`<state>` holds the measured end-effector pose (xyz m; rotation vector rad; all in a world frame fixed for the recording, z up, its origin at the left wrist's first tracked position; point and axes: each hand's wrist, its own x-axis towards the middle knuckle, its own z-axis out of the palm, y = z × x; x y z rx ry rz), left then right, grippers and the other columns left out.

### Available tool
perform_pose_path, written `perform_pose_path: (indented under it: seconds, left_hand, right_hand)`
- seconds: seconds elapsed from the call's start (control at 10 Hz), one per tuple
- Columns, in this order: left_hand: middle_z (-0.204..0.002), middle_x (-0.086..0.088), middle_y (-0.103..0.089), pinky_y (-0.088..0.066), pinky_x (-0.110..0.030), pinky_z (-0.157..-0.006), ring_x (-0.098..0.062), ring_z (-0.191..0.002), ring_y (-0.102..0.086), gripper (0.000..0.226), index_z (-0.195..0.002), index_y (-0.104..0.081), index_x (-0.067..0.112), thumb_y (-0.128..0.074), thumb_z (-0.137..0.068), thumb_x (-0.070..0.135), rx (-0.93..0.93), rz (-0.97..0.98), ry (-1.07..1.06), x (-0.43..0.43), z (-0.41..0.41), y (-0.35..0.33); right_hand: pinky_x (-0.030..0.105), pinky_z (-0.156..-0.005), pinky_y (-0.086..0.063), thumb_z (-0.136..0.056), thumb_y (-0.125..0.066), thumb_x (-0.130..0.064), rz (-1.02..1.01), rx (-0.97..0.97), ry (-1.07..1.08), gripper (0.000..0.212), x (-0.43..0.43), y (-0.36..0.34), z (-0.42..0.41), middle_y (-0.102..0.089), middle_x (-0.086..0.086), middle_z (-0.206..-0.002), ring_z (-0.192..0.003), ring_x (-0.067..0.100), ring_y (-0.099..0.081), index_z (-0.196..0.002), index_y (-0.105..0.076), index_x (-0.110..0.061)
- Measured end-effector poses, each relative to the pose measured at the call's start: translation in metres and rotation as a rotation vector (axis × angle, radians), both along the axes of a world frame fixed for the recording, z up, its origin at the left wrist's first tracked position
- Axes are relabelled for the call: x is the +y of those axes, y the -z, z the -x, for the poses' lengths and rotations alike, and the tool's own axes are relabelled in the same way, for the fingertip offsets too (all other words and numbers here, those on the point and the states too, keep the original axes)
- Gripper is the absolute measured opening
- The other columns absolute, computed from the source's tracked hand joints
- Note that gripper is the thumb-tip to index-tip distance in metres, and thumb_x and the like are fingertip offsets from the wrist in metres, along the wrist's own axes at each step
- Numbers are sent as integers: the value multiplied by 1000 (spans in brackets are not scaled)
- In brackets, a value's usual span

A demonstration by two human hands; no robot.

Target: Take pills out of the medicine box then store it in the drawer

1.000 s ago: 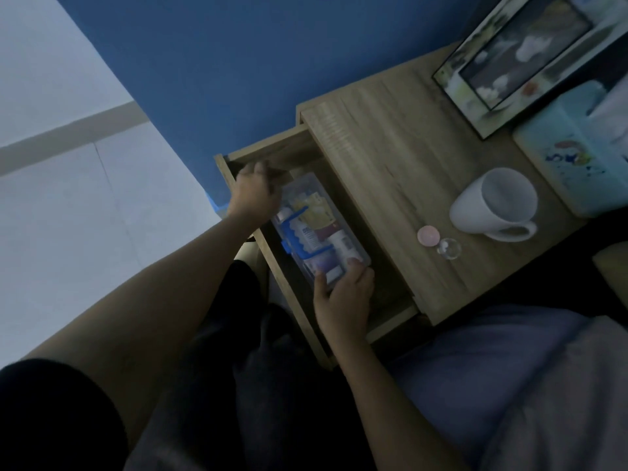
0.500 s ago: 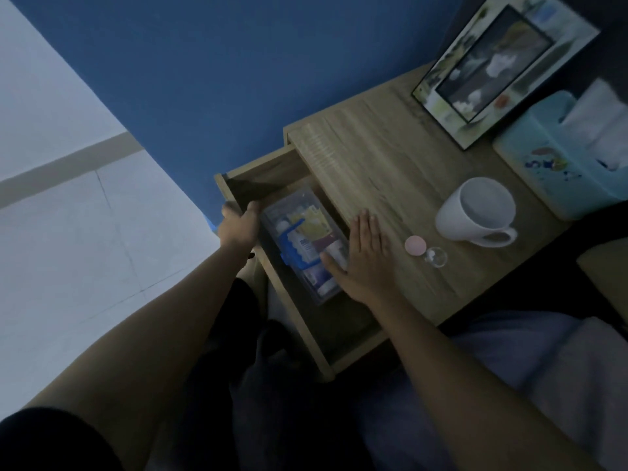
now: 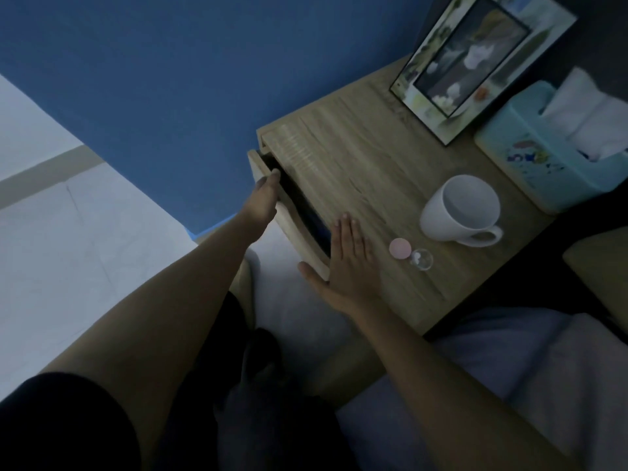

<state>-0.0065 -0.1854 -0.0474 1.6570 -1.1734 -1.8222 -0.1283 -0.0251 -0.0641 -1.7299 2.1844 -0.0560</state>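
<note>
Drawer [image 3: 292, 215] nearly shut, box hidden; left hand [image 3: 263, 195] flat against its front, right hand [image 3: 346, 260] spread beside it. Only closing seems left.

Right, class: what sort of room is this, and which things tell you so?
Most likely a bedroom, at a bedside. A small wooden nightstand with a drawer stands against a blue wall, bearing a picture frame, tissue box and mug, with bedding beside it.
</note>
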Motion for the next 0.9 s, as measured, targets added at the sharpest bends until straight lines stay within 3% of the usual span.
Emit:
perform_pose_path:
  seconds: [0.4, 0.7, 0.9]
  left_hand:
    - [-161, -7, -14, -16, -43, -117, -26, -146, -20, 81, -151, -6, 13, -20, -91, 64, 207, -125, 129, -19, 17, -5]
    - [-159, -7, -23, -19, -41, -118, -24, -145, -24, 67, -150, -20, 14, -15, -97, 54, -103, 125, 238, 9, -31, -30]
    - [-154, -15, -33, -18, -36, -115, -30, -142, -29, 56, -144, -35, 8, -21, -100, 40, -424, 338, 248, 55, -79, -88]
  right_hand:
    - [35, -115, 10, -80, -22, -77, 51, -2, 6, 98, 1, 8, -2, 22, 5, -154, -140, 15, 23, -140, 23, -13]
    - [38, -116, 8, -89, -26, -64, -91, -89, 0, 89, -5, -9, 2, 18, 8, -158, -145, 21, 18, -146, 15, -9]
    - [42, -118, -10, -98, -27, -44, -97, -164, -27, 67, -6, -67, -5, -4, 15, -159, -147, 28, -5, -147, -6, -2]
